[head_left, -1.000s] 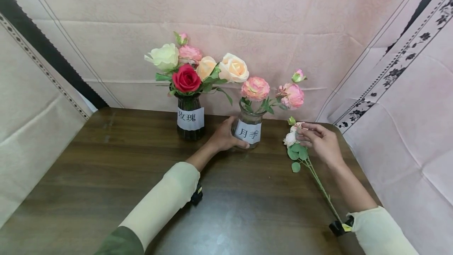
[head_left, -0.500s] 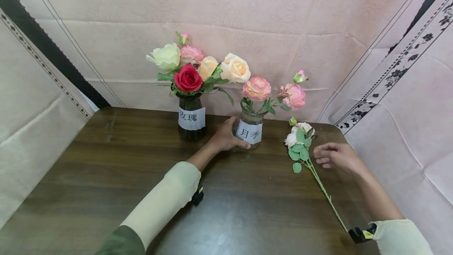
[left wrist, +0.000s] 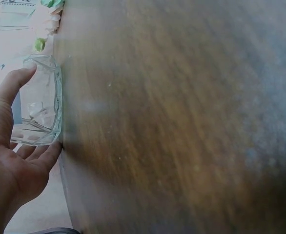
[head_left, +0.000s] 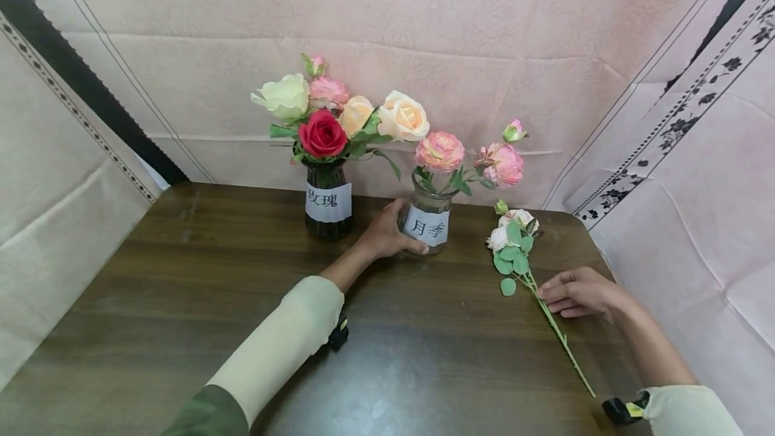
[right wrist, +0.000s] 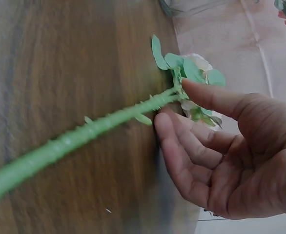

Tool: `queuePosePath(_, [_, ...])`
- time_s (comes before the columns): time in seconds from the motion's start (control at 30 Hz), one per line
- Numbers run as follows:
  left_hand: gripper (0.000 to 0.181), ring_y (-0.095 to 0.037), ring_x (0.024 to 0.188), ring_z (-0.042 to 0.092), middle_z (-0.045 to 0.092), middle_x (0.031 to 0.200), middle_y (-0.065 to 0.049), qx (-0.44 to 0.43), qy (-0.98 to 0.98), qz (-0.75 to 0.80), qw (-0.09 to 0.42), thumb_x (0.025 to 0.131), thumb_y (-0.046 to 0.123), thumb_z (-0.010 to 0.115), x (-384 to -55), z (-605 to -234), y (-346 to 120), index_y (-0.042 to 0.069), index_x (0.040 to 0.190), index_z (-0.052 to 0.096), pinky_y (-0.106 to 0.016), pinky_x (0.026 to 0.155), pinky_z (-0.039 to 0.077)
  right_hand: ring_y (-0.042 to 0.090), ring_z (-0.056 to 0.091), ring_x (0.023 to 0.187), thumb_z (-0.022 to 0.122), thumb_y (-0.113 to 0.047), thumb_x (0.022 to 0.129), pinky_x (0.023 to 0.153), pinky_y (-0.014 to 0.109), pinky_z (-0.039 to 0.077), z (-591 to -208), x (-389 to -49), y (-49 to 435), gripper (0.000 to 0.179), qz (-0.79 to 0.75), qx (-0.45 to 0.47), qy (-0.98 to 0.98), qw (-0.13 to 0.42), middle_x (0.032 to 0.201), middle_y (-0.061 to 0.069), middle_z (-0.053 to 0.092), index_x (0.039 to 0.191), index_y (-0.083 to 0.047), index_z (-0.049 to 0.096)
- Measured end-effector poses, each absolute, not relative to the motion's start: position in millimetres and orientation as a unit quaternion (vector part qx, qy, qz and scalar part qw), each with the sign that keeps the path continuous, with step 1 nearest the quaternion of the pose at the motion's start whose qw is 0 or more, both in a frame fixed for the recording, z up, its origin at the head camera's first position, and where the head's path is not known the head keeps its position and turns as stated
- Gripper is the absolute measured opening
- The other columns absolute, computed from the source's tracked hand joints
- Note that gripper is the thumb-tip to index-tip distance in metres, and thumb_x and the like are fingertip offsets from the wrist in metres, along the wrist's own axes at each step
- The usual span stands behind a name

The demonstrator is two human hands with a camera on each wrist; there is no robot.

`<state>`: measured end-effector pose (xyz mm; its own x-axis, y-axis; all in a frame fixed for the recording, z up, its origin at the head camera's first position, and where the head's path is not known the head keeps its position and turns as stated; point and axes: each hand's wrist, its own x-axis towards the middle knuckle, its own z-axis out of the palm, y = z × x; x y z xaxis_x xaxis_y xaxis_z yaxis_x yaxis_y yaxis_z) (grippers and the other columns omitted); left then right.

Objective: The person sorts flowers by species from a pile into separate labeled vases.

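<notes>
My left hand [head_left: 387,233] grips the lower part of a clear glass vase [head_left: 428,204] with a white paper label; pink flowers [head_left: 439,152] stand in it. In the left wrist view, the thumb lies along one side of the glass and the fingers [left wrist: 48,157] reach round the other. On the right, a white flower spray [head_left: 511,234] with green leaves lies on the table. Its green stem [right wrist: 84,136] slants toward the front. My right hand [head_left: 578,293] is at the upper stem, thumb and fingers apart on either side of it; contact is unclear.
A dark vase [head_left: 327,210], also labelled, stands left of the glass one with a red rose [head_left: 322,134] and several pale and pink flowers. The brown table [head_left: 242,315] ends at a pale cloth backdrop [head_left: 460,12]. Cloth panels flank both sides.
My right hand has let go of the white blossoms, drawn back to the right, then come down beside the stem. The spray lies still. My left hand stays on the glass vase.
</notes>
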<state>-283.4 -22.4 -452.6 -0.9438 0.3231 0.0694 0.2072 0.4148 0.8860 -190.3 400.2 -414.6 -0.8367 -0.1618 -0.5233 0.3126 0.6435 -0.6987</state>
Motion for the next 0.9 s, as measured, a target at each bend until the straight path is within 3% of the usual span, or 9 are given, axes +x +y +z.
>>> queuePosePath(0.33, [0.113,-0.039,0.158,0.053,0.056,0.168,-0.018,0.157,0.845,0.509,0.052,0.077,0.021,0.107,-284,-453,-21,0.009,0.169,0.043,-0.057,0.134,0.042,0.006,0.078,0.092,0.072,-0.007,0.109,0.084,0.029,0.069,-429,-188,388,0.03,-0.495,0.027,0.824,0.275,0.103,-0.004,0.084,0.131,0.013,0.071])
queuePosePath(0.7, [0.11,-0.039,0.155,0.055,0.059,0.164,-0.018,0.158,0.839,0.517,0.055,0.077,0.02,0.107,-284,-453,-21,0.008,0.167,0.045,-0.058,0.134,0.042,0.012,0.084,0.097,0.069,-0.007,0.112,0.088,0.031,0.07,-429,-184,369,0.009,-0.615,0.057,0.739,0.268,0.103,-0.003,0.085,0.119,-0.009,0.074])
queuePosePath(0.9, [0.109,-0.039,0.154,0.056,0.06,0.162,-0.018,0.159,0.839,0.517,0.053,0.077,0.019,0.107,-285,-454,-22,0.008,0.166,0.046,-0.058,0.133,0.042,0.012,0.084,0.099,0.065,-0.002,0.112,0.091,0.031,0.07,-424,-183,355,0.015,-0.678,0.05,0.698,0.224,0.105,-0.002,0.085,0.113,-0.013,0.075])
